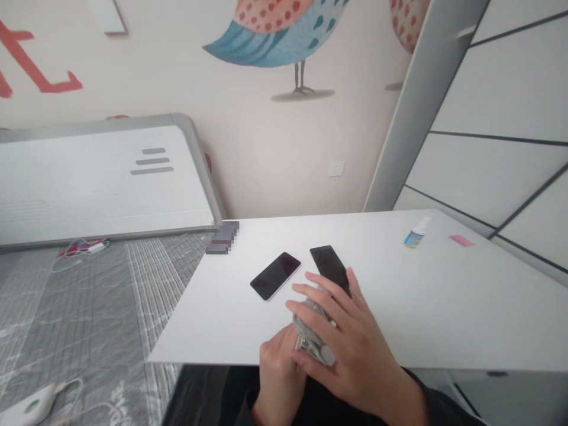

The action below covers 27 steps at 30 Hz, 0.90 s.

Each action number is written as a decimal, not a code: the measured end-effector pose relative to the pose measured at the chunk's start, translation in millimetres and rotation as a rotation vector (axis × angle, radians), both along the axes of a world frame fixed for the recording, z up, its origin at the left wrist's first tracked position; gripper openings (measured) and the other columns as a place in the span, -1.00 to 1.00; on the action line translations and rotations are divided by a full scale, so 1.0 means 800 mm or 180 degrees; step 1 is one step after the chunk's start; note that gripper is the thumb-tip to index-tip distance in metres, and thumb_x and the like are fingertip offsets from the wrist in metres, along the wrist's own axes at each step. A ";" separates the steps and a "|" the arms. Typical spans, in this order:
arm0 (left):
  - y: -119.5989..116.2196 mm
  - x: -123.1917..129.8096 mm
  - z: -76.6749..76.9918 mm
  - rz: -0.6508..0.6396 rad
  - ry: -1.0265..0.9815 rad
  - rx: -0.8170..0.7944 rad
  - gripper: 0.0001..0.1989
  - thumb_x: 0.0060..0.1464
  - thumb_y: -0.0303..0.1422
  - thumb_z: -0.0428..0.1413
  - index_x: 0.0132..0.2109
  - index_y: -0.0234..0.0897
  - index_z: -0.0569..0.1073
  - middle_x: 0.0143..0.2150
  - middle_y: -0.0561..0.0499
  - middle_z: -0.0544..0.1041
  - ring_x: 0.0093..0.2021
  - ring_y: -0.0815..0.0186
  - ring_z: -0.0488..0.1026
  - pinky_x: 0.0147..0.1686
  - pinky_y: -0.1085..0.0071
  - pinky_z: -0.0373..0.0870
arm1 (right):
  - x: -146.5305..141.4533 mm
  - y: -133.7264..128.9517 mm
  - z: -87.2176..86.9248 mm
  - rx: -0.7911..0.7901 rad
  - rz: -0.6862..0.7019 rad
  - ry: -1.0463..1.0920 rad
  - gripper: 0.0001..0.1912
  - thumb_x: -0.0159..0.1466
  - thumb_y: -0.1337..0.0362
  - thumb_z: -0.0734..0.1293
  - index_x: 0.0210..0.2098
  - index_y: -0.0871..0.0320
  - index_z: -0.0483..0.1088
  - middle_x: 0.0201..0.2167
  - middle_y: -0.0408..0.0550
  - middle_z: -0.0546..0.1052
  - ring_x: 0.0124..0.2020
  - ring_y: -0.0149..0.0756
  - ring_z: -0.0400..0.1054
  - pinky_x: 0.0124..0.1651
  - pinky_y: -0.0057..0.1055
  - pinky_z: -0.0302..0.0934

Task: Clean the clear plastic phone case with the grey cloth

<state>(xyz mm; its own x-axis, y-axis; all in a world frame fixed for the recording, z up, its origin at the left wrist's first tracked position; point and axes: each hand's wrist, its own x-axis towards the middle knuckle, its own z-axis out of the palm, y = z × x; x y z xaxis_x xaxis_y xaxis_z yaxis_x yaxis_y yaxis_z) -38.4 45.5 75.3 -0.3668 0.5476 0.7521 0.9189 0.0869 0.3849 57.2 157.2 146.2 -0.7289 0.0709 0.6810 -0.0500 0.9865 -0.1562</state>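
At the table's near edge, my left hand (282, 361) is closed around the lower end of a small grey and silvery object (314, 331). Over its top lies my right hand (350, 337), fingers bent across it and somewhat spread, the thumb along the lower side. Much of the object is covered, so I cannot make out its kind. Just beyond the right fingers is a dark smartphone (329, 264), partly hidden by them. Another smartphone (276, 276) with a black screen and light edge lies to its left.
On the white table (444, 307) stand or lie a small white spray bottle (416, 233), a pink slip (462, 240) and a blurred dark item (222, 237). Left of it is a bed with a grey cover (102, 307), a white device (33, 408) and cables.
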 end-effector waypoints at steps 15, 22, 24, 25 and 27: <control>0.000 -0.003 -0.004 -0.0053 -0.0309 -0.0082 -0.72 0.36 -0.37 -0.07 -0.31 -0.21 0.45 -0.53 0.08 0.50 -0.58 0.38 0.46 -0.57 0.55 0.34 | -0.002 -0.004 -0.004 -0.0050 0.0120 0.0051 -0.65 0.42 0.09 0.24 0.13 0.07 0.36 0.12 -0.01 0.52 0.31 -0.07 0.23 0.49 -0.03 -0.41; 0.000 -0.004 -0.005 -0.0173 -0.0421 -0.0109 -0.77 0.36 -0.38 -0.05 -0.22 -0.24 0.47 -0.45 0.06 0.54 -0.51 0.37 0.50 -0.50 0.54 0.40 | -0.003 0.002 -0.009 -0.0041 -0.0060 -0.0035 -0.44 0.37 0.01 0.28 0.25 0.19 0.26 0.25 0.14 0.41 0.37 0.06 0.12 0.47 0.09 -0.31; 0.000 -0.004 -0.006 -0.0110 -0.0382 -0.0091 -0.73 0.36 -0.37 -0.05 -0.32 -0.24 0.44 -0.53 0.10 0.48 -0.58 0.39 0.43 -0.57 0.54 0.34 | -0.003 0.003 -0.009 0.0042 0.0076 -0.0056 -0.50 0.39 0.05 0.28 0.23 0.15 0.28 0.25 0.10 0.42 0.36 0.00 0.15 0.47 0.03 -0.28; 0.000 -0.004 -0.006 -0.0114 -0.0405 -0.0102 -0.70 0.37 -0.36 -0.06 -0.34 -0.24 0.43 -0.53 0.09 0.47 -0.57 0.39 0.42 -0.56 0.54 0.35 | -0.003 0.003 -0.009 0.0038 0.0019 -0.0018 -0.48 0.38 0.03 0.28 0.23 0.15 0.28 0.22 0.10 0.44 0.35 0.01 0.17 0.47 0.05 -0.29; 0.000 -0.003 -0.005 -0.0170 -0.0472 -0.0113 -0.67 0.41 -0.31 -0.08 -0.31 -0.24 0.45 -0.50 0.08 0.50 -0.53 0.39 0.45 -0.49 0.54 0.40 | -0.004 0.003 -0.009 -0.0014 -0.0191 0.0099 -0.38 0.36 -0.07 0.29 0.25 0.20 0.27 0.19 0.15 0.46 0.32 0.08 0.19 0.46 0.13 -0.31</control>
<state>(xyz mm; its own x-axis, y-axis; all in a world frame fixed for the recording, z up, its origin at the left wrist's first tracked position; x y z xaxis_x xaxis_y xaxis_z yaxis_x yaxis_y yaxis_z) -41.0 45.2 71.3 -0.4420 0.5947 0.6715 0.8558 0.0554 0.5143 54.3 159.2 139.0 -0.7016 0.1168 0.7029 0.0041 0.9871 -0.1599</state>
